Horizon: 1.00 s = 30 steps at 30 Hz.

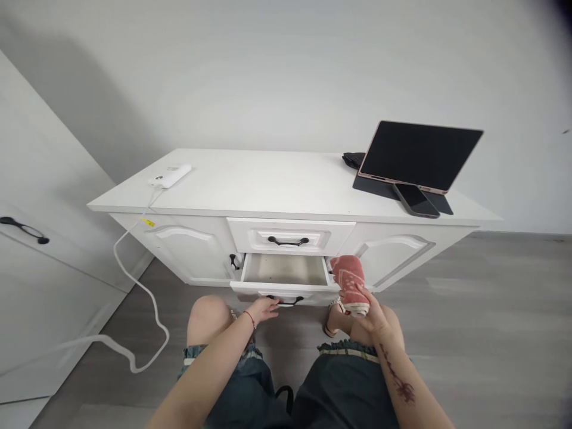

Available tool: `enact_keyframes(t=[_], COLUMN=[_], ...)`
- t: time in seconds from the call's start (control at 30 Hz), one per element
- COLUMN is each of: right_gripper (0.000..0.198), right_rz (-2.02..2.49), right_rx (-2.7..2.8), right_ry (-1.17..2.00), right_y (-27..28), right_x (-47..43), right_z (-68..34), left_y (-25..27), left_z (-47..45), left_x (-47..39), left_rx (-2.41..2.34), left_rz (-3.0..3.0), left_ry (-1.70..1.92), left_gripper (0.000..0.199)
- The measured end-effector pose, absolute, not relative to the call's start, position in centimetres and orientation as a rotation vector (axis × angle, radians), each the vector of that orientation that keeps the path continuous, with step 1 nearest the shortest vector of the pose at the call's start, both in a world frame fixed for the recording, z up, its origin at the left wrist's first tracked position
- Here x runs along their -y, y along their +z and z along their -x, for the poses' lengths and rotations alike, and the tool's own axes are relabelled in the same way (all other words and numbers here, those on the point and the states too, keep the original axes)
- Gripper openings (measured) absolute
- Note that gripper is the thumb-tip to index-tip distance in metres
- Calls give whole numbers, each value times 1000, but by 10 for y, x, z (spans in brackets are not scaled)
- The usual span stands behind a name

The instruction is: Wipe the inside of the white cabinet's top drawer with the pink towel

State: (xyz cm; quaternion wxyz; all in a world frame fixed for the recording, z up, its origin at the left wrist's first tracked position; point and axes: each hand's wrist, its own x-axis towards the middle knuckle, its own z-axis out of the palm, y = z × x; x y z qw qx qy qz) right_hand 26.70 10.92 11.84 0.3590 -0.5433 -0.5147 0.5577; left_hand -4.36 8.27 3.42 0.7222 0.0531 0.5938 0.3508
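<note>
I crouch in front of a low white cabinet (268, 185). Its lower middle drawer (286, 271) is pulled out and looks empty inside. My left hand (263, 310) grips the black handle (286, 301) on that drawer's front. My right hand (375, 319) holds a rolled red patterned cloth (353, 280) just right of the open drawer, above my right knee. The upper drawer (288, 236) is closed.
On the cabinet top stand a dark tablet (417, 155) on its folded cover, a phone (415, 199) and a small black object (353, 159) at the right. A white power bank (170, 176) with a cable (134, 280) trailing to the floor lies at the left. A white door stands left.
</note>
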Motion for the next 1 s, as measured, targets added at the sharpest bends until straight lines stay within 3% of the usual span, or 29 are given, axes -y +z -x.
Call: enact_keyframes(t=[0.23, 0.33, 0.57, 0.7, 0.83, 1.0], right_gripper=[39, 58, 61, 59, 36, 34], right_rz=[1377, 1305, 1162, 901, 648, 481], right_rx=[1167, 1250, 2219, 2745, 3091, 3178], right_ry=[1788, 1834, 1544, 1136, 779, 701], right_y=[138, 146, 109, 71, 38, 8], right_x=[-93, -112, -163, -158, -145, -141], right_z=[-242, -208, -114, -73, -54, -51], left_y=[34, 32, 28, 28, 20, -4], left_z=[39, 29, 8, 3, -4, -9], left_x=[-44, -36, -17, -10, -6, 2], left_rx=[-1299, -1373, -1525, -1564, -1592, -1591], left_rz=[-102, -95, -83, -78, -75, -83], left_ry=[677, 671, 667, 667, 706, 776], left_gripper=[20, 19, 11, 6, 17, 36])
